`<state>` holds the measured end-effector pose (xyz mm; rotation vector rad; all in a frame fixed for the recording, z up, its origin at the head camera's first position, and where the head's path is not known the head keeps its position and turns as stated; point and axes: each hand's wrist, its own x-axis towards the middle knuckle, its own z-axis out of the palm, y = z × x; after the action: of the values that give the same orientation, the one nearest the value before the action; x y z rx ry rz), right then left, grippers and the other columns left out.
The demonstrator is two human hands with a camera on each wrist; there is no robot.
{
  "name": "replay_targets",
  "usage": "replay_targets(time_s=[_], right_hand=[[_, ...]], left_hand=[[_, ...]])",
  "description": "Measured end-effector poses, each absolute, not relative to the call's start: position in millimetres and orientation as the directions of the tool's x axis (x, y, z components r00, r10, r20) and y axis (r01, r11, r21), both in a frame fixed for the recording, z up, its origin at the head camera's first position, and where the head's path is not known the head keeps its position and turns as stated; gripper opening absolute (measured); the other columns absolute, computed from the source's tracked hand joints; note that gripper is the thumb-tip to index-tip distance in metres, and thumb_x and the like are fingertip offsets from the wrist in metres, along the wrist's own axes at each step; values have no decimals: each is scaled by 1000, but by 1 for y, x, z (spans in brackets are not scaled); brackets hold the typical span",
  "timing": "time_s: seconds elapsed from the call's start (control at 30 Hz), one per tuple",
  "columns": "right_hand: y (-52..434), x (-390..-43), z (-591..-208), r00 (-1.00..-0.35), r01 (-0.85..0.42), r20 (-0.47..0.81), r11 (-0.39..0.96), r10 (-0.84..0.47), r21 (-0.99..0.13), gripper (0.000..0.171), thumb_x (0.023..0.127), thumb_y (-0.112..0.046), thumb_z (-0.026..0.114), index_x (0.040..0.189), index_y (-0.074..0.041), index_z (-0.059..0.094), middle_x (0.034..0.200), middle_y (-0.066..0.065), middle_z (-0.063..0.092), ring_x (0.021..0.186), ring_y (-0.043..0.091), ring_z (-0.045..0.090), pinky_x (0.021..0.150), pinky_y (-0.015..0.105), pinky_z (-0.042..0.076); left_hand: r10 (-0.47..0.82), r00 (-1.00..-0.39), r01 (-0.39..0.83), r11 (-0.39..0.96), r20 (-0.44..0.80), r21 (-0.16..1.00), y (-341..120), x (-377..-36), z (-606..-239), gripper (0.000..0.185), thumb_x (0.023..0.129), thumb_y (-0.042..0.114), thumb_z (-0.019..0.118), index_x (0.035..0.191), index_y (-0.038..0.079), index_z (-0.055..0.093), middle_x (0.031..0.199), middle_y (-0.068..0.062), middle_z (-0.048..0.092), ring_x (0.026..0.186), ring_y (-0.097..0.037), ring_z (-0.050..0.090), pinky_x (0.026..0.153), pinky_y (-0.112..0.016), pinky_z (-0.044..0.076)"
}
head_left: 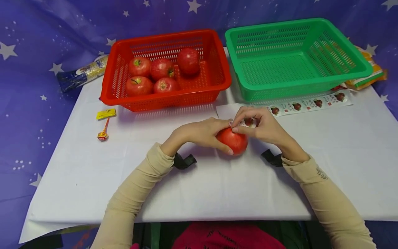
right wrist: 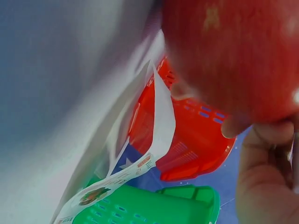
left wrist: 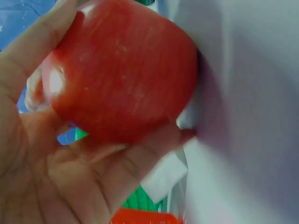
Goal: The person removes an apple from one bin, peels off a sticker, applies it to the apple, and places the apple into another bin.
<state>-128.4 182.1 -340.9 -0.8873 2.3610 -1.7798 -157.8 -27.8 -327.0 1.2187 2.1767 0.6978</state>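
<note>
Left hand (head_left: 203,133) wraps round one red apple (head_left: 233,141) resting on the tabletop (head_left: 192,186), just in front of the red basket (head_left: 214,88). Right hand (head_left: 264,128) pinches a small sticker (head_left: 231,123) at the apple's top; it looks abt half on, not pressed flat yet. Sticker strip (head_left: 311,103) lies right of the apple. Red basket: 5 apples (head_left: 161,68), no stickers visible. Green basket (head_left: 357,71), right of the red one: nothing inside.
</note>
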Motion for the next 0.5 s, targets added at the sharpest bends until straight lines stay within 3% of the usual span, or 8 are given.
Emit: replay_targets(time_s=[0.1,0.27,0.4,0.5], right_hand=[[183,-129,-339,-876,-358,304,83,-375,-930,14,78,10,70,81,-4,74,78,-2,67,75,12,55,60,22,38],[185,-129,-336,-929,-249,276,-134,-247,-959,33,74,24,59,78,-6,74,76,0,68,69,13,54,56,20,37],[182,-127,-334,-909,-274,246,38,-336,-961,22,74,17,67,78,-4,74,75,-3,68,69,11,51,55,22,32],[180,-125,-334,-894,-317,232,174,-384,-932,13,74,9,74,80,-2,74,74,-4,66,66,10,47,52,23,31]], left_hand=[[853,-472,587,492,-222,643,-29,-161,-326,67,83,41,73,139,14,47,124,1,62,110,-11,58,97,-26,45],[830,-511,569,520,-222,636,-29,-164,-327,68,86,43,69,143,15,45,131,1,59,115,-10,56,100,-25,43],[805,-560,558,541,-196,629,-28,-164,-328,54,85,45,69,126,11,56,108,1,66,93,-9,61,82,-22,49],[778,-600,557,573,-186,601,-27,-163,-329,48,84,50,69,112,12,58,89,1,63,76,-9,58,67,-20,46]])
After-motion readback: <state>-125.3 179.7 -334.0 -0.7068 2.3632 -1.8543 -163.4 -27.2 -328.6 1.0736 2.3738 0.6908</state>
